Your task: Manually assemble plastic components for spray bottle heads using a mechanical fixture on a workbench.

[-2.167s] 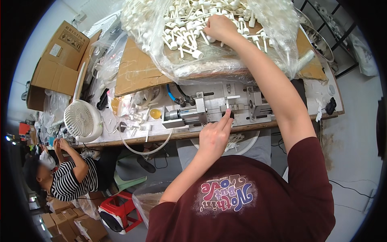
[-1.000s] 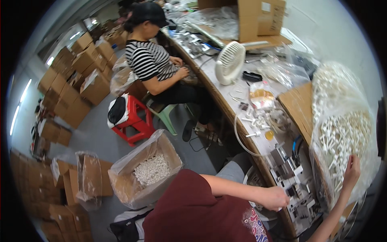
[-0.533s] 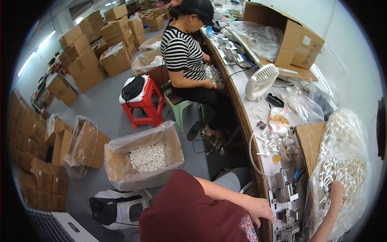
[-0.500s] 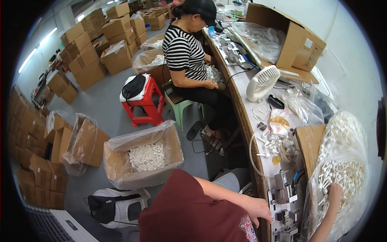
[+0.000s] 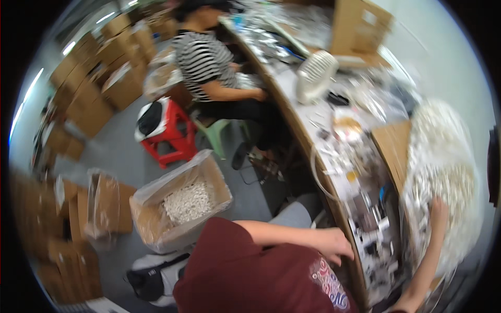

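My left hand (image 5: pixel 336 245) hangs over the front edge of the workbench, beside several small metal fixtures (image 5: pixel 368 214). Its fingers are loosely bent and apart, with nothing seen in them. Over on the right, my right hand (image 5: pixel 439 209) reaches down into a clear plastic bag (image 5: pixel 441 122) full of small white plastic parts (image 5: pixel 453 182). Its fingertips dip among the parts and are blurred, so whether they grip one is not visible. A cardboard flap (image 5: pixel 392 148) stands along the left side of the bag.
A white fan (image 5: pixel 317 77) and loose white pieces lie farther up the bench. On the floor at left stands a lined carton (image 5: pixel 148 221) holding white parts. Beyond it are a red stool (image 5: pixel 169 138), a seated co-worker in stripes (image 5: pixel 201 65) and stacked cartons (image 5: pixel 78 101).
The view has tilted and shifted, blurring the picture. My right hand stays at the bag among the white parts; my left hand remains by the bench edge.
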A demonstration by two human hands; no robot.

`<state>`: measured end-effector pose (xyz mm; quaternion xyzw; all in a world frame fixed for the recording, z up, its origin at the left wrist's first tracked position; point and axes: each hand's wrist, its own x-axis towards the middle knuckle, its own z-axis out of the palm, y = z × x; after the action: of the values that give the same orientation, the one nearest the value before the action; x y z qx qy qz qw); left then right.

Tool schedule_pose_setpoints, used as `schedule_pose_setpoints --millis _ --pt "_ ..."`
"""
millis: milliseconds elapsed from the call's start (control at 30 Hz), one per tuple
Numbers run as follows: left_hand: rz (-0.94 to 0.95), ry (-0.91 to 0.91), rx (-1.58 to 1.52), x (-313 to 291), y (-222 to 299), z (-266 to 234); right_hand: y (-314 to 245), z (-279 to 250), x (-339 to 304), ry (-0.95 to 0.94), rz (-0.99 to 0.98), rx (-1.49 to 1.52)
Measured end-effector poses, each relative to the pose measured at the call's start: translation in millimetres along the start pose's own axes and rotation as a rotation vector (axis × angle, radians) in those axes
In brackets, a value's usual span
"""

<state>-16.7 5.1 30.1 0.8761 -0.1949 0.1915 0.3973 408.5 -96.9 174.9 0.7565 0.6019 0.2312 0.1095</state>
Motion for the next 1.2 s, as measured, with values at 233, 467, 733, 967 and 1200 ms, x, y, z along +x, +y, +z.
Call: schedule_pose_setpoints --millis 233,467,733,967,1200 --pt "-0.103 -0.08 0.044 -0.9 6.0 -14.0 -2.6 -6.7 -5.4 0.162 0.174 0.151" --pt "-0.095 -0.014 0.019 11.2 3.7 -15.7 17.6 -30.9 -6.5 0.43 0.661 0.673" --pt "-0.109 -0.014 0.043 11.8 3.2 -17.7 21.7 -58.3 -1.9 0.147 0.304 0.227" --pt "-0.125 -0.082 0.076 13.5 7.0 -19.7 1.4 -39.4 9.1 -0.334 0.341 0.125" --pt "-0.13 -0.115 0.077 13.2 7.7 -20.6 6.4 -45.5 -12.2 0.083 0.444 0.471"
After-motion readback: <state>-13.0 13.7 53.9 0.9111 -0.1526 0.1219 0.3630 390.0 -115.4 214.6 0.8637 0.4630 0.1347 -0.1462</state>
